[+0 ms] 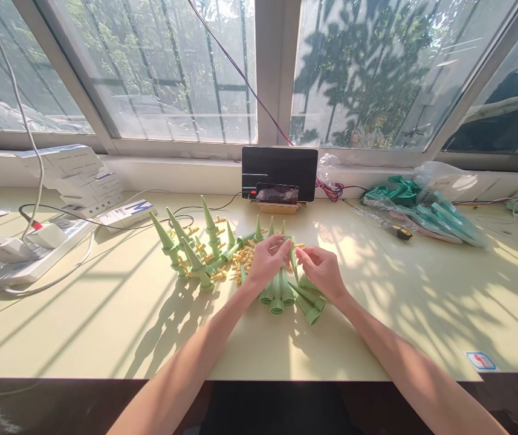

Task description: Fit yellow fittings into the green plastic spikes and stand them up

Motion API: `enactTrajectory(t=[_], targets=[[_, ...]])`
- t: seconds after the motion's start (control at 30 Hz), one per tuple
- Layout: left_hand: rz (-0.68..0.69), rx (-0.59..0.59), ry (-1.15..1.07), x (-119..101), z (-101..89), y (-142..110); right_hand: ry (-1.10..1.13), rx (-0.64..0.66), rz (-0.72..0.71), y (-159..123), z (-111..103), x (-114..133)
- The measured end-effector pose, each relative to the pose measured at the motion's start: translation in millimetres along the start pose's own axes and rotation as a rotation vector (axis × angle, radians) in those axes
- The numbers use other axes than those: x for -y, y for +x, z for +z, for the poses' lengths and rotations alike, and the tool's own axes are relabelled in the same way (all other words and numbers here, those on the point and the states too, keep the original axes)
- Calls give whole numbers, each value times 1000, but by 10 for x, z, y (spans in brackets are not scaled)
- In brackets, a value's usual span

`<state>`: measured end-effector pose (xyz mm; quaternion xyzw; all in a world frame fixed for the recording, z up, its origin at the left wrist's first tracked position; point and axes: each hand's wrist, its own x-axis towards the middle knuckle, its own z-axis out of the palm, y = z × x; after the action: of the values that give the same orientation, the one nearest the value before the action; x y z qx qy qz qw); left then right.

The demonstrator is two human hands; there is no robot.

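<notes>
My left hand [270, 257] is closed around a green plastic cone [294, 263], which points down. Close on its right, my right hand [323, 267] pinches a small yellow peg [300, 246] against the cone's side; the fingers partly hide the contact. Below the hands lie several loose green cones [277, 307], their hollow ends toward me, and more cones [312, 314] rest at an angle beside them. A heap of yellow pegs [242, 260] sits left of my left hand. Farther left, several green cones with yellow pegs stand upright on a green pipe frame [220, 261].
Behind the hands, a phone [277, 194] leans before a black tablet [279, 163]. White boxes [84, 178], a power strip [41, 257] and cables occupy the left. Plastic bags with green pieces [440, 214] and a yellow-black tool [402, 232] lie at the right.
</notes>
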<state>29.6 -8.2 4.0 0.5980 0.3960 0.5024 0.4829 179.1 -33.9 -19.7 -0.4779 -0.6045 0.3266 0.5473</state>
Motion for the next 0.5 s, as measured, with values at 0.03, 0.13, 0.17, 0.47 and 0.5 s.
enactTrajectory(t=[0.03, 0.13, 0.17, 0.47, 0.5], targets=[[3, 1, 17, -10, -17, 8, -28, -5, -11, 6, -13, -4], [15, 4, 126, -22, -84, 34, -103, -57, -27, 40, -59, -18], [25, 8, 184, -20, -108, 42, -119, -82, -27, 54, -75, -24], [187, 203, 738, 41, -206, 58, -182, -163, -3, 128, -141, -75], [198, 211, 758, 46, -205, 57, -186, -161, -2, 128, -141, -75]])
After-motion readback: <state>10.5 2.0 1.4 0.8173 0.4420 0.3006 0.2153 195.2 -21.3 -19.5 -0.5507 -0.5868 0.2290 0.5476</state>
